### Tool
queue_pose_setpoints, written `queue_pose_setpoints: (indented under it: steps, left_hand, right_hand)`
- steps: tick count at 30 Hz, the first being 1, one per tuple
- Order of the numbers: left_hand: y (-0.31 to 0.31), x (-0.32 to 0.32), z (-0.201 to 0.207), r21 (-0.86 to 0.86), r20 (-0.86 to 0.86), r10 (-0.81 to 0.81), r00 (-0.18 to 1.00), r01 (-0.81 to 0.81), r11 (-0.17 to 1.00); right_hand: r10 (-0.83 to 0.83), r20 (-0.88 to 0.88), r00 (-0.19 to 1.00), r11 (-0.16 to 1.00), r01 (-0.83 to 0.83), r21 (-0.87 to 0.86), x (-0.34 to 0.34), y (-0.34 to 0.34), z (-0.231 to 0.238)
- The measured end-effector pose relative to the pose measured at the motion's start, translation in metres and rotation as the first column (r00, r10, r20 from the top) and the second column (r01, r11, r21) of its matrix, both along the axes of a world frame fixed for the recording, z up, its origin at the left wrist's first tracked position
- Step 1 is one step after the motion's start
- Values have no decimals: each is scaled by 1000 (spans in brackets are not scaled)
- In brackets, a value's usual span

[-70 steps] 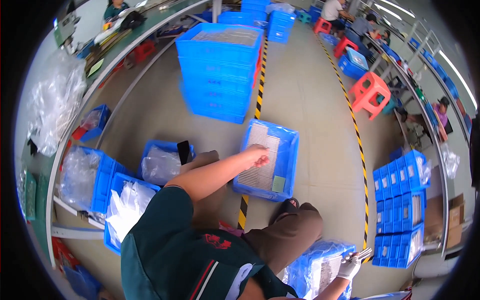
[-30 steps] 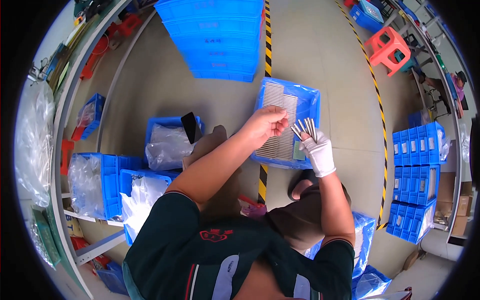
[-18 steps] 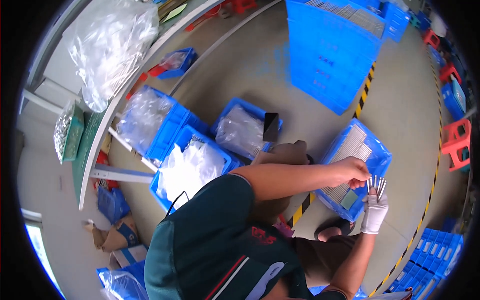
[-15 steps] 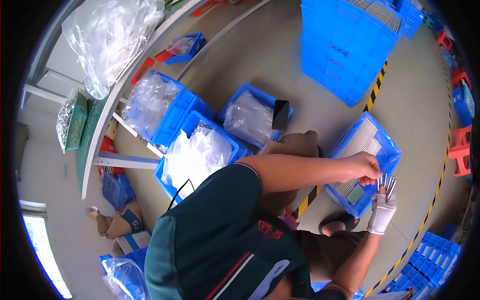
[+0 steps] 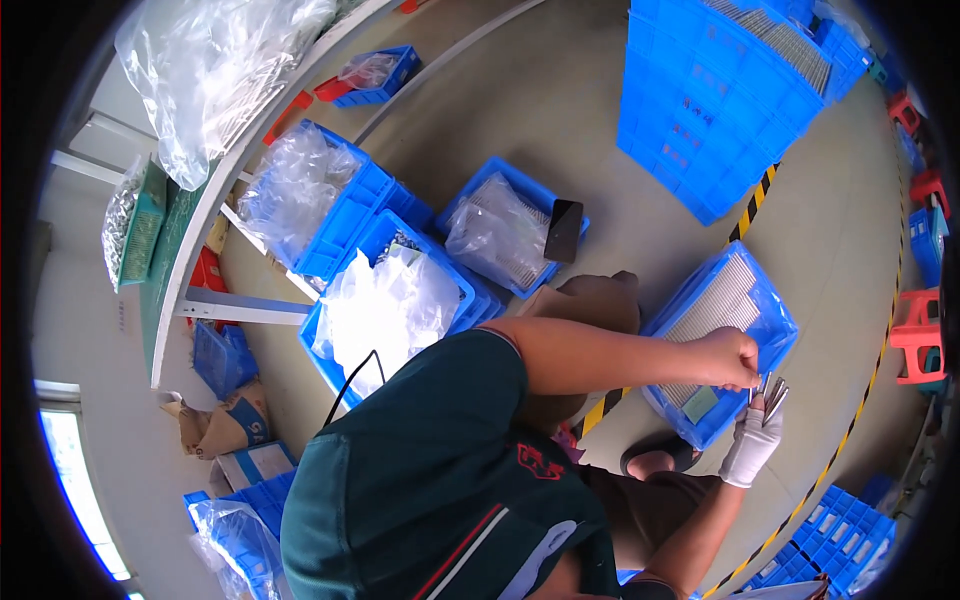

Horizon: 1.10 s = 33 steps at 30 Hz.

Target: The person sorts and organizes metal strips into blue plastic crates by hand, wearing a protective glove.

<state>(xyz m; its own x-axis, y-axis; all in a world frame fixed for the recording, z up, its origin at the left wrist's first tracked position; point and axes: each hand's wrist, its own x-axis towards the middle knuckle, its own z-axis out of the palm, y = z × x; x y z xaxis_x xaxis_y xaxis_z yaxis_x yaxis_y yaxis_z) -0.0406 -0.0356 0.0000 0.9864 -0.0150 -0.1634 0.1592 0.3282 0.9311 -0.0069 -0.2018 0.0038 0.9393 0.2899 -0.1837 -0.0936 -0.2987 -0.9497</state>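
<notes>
My right hand (image 5: 755, 443), in a white glove that leaves the fingertips bare, holds a small bunch of thin metal rods (image 5: 777, 392) fanned upward. Bare and closed, my left hand (image 5: 728, 360) meets the bunch from the left, its fingertips pinched on what looks like one rod's end; the fingers partly hide it. Both hands are over the right front side of a blue crate (image 5: 663, 402) lined with clear plastic. Inside are close rows of pale rods (image 5: 718, 300) and a small green card (image 5: 700, 405).
A tall stack of blue crates (image 5: 690, 110) stands beyond. To the left are bagged blue crates (image 5: 470, 290) and a phone (image 5: 564, 231) on a crate's edge. A workbench edge (image 5: 200, 235) curves at far left. Red stools (image 5: 917, 335) line the right; striped floor tape (image 5: 850, 430) runs past.
Both hands have come slightly down in the picture, and my left fingers now sit lower against the rods. The whole view has shifted a little.
</notes>
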Motion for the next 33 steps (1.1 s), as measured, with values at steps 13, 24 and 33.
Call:
queue_pose_setpoints:
  steps: [13,24,33]
  left_hand:
    - [-4,-3,12,169,9,59,998,-60,984]
    - [6,-1,-10,-185,-62,-35,997,23,983]
    - [14,-4,-3,-121,-138,-41,990,24,992]
  right_hand:
    - [-60,86,995,998,58,24,1,4,-7]
    - [53,244,968,986,-13,-164,-2,11,9]
    - [105,273,956,984,-61,-165,-13,4,11]
